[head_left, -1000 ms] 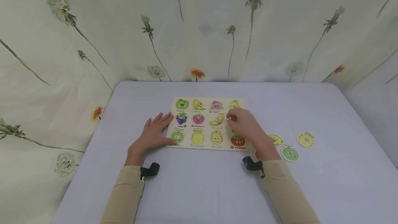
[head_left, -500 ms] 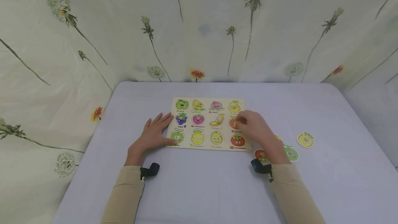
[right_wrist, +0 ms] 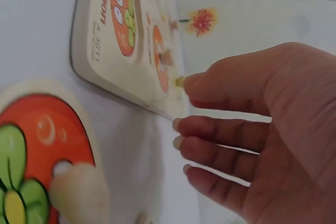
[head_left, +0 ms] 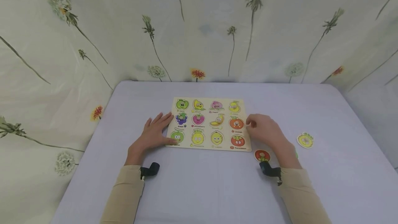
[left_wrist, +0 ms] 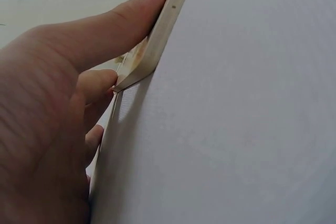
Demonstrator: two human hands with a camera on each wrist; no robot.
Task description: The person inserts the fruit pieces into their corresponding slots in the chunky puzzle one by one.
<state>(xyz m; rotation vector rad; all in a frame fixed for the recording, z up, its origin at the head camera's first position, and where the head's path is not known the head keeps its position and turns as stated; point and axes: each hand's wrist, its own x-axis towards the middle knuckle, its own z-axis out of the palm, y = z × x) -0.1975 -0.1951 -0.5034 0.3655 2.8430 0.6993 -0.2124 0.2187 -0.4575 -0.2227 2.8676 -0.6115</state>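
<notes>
A wooden fruit puzzle board (head_left: pixel 206 138) lies on the table. My left hand (head_left: pixel 151 136) rests at its left edge, fingers spread against the side and thumb (left_wrist: pixel 123 27) over the lower-left corner. My right hand (head_left: pixel 264 132) hovers just beyond the right edge, its fingers loosely bent and holding nothing. The orange piece (head_left: pixel 236 123), with its knob, sits in the board beside that hand. Near the board's lower-right corner lies a loose persimmon piece (head_left: pixel 262 156), seen large in the right wrist view.
A loose pineapple piece (head_left: pixel 305 140) lies farther right on the white-covered table (head_left: pixel 202 189). A sliver of a green piece (head_left: pixel 296 155) shows beside my right wrist, which hides the rest. A flower-patterned cloth (head_left: pixel 199 37) hangs behind the table.
My right hand has moved right, off the orange piece and past the board's edge. The orange and persimmon pieces have come into full view; the loose yellow piece is now hidden. The left hand stays put.
</notes>
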